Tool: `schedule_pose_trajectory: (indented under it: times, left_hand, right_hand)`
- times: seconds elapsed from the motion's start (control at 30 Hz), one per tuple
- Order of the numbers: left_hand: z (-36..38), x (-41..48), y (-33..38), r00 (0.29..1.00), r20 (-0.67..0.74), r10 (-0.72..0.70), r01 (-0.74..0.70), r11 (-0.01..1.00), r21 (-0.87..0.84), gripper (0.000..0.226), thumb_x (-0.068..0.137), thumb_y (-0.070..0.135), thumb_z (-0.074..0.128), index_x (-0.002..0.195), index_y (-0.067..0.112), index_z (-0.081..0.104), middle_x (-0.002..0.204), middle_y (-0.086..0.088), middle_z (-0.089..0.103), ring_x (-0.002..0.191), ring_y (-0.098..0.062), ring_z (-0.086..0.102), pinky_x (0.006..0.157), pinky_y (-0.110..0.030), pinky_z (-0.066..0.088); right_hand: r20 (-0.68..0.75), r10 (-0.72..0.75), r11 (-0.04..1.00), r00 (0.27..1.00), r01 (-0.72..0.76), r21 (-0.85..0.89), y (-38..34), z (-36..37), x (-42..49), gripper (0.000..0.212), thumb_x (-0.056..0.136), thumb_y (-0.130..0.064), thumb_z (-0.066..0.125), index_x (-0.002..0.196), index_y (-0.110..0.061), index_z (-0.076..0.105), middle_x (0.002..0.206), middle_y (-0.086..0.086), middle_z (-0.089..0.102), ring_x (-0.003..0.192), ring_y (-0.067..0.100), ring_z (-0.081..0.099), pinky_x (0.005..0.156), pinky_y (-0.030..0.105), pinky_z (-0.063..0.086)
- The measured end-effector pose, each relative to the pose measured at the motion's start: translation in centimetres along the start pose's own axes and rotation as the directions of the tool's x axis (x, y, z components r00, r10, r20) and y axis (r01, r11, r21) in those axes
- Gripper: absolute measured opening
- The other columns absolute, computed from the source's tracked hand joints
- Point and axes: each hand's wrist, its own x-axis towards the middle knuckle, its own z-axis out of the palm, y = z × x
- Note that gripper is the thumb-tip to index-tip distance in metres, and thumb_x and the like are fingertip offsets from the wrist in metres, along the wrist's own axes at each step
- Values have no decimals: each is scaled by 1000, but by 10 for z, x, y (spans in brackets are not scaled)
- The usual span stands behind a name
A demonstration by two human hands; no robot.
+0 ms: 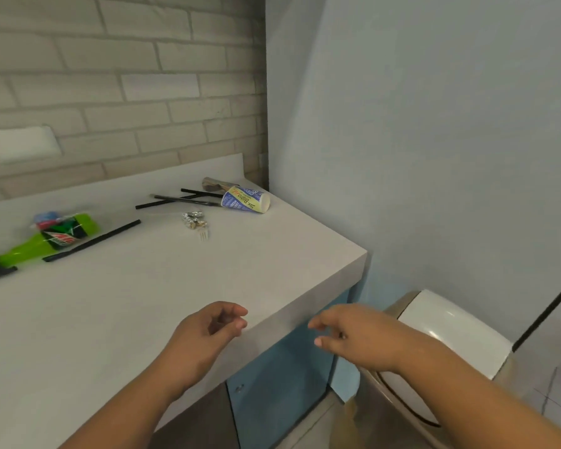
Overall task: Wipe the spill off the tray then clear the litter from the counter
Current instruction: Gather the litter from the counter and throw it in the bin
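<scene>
Both hands are out in front, low in the view, and both hold nothing. The left hand hovers over the near edge of the white counter, fingers loosely curled with thumb and forefinger close but not clamped on anything. The right hand hangs just past the counter's corner, over the blue cabinet front, fingers slack and slightly spread.

Up on the counter, the litter sits well apart from the hands. A paper cup with blue and yellow print lies on its side near the far right corner. Just behind it rests a brownish wrapped item, too blurred to name. Black straws lie crossed to the cup's left, one nearly touching it. A crumpled foil scrap sits nearer, with a small fork just in front of it. Over on the left, a green Mountain Dew bottle lies on its side, a clear plastic wrapper against its top, another long black straw alongside.

Down on the right stands a bin with a white lid. There's no tray in this view.
</scene>
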Motion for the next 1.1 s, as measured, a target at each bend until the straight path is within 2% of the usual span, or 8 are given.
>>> schedule_pose_trajectory:
  times: [0.2, 0.33, 0.43, 0.53, 0.8, 0.97, 1.03, 1.1]
  left_hand:
    - [-45, -38, -29, 989, -101, -104, 103, 995, -19, 10, 90, 32, 62, 98, 34, 66, 97, 4, 70, 90, -3, 67, 85, -18, 47]
    - [-88, -59, -50, 971, -194, -140, 138, 990, -24, 10, 89, 32, 62, 97, 34, 67, 95, 8, 71, 91, -3, 66, 85, -20, 46]
    - [-120, -68, -64, 950, -270, -160, 151, 987, -54, 11, 90, 29, 62, 99, 33, 66, 96, 8, 72, 89, -2, 67, 83, -20, 47]
    - [-156, -75, -83, 933, -315, -174, 160, 985, -69, 12, 90, 26, 62, 100, 31, 66, 96, 6, 72, 87, -1, 67, 78, -17, 45]
    - [-271, -92, -147, 880, -440, -179, 196, 981, -7, 14, 90, 23, 62, 95, 35, 66, 92, 10, 72, 91, -4, 65, 78, -15, 45]
    - [-337, -101, -177, 661, -749, 39, 165, 967, 196, 20, 90, 19, 60, 98, 37, 61, 91, 17, 61, 85, -3, 56, 65, -13, 43]
    - [-364, -106, -189, 541, -818, 193, 204, 914, 351, 23, 86, 16, 65, 104, 31, 63, 93, 13, 56, 83, -8, 49, 73, -23, 41]
    - [-389, -111, -204, 479, -854, 205, 298, 877, 377, 27, 83, 16, 68, 108, 25, 64, 104, 5, 53, 96, -14, 43, 84, -29, 35]
  right_hand:
    - [94, -167, 986, 981, 166, 23, -40, 17, 35, 37, 97, -42, 49, 133, -33, 51, 128, -16, 55, 104, -1, 52, 85, 13, 37]
    - [178, -247, 968, 952, 251, 2, -72, 32, 53, 34, 95, -43, 49, 129, -38, 53, 117, -23, 53, 107, 0, 54, 95, 22, 43]
    - [213, -283, 956, 935, 292, -14, -98, 33, 68, 32, 96, -42, 48, 128, -40, 53, 112, -27, 49, 105, -2, 52, 92, 18, 42]
    - [206, -321, 943, 924, 333, -24, -133, 37, 91, 33, 95, -47, 47, 127, -41, 53, 122, -25, 53, 106, -4, 53, 93, 19, 43]
    - [179, -413, 909, 893, 415, 30, -255, 72, 161, 27, 94, -47, 49, 119, -42, 58, 115, -25, 56, 100, -5, 55, 88, 18, 45]
    - [102, -443, 894, 890, 431, 124, -317, 101, 197, 21, 95, -41, 51, 113, -41, 62, 110, -25, 59, 100, -4, 56, 89, 17, 46]
    - [73, -456, 882, 887, 440, 170, -338, 113, 207, 17, 95, -38, 51, 107, -45, 62, 108, -27, 58, 100, -7, 55, 86, 13, 44]
    - [29, -477, 860, 878, 460, 223, -359, 125, 215, 18, 96, -32, 52, 102, -48, 59, 109, -28, 57, 103, -9, 53, 86, 9, 41]
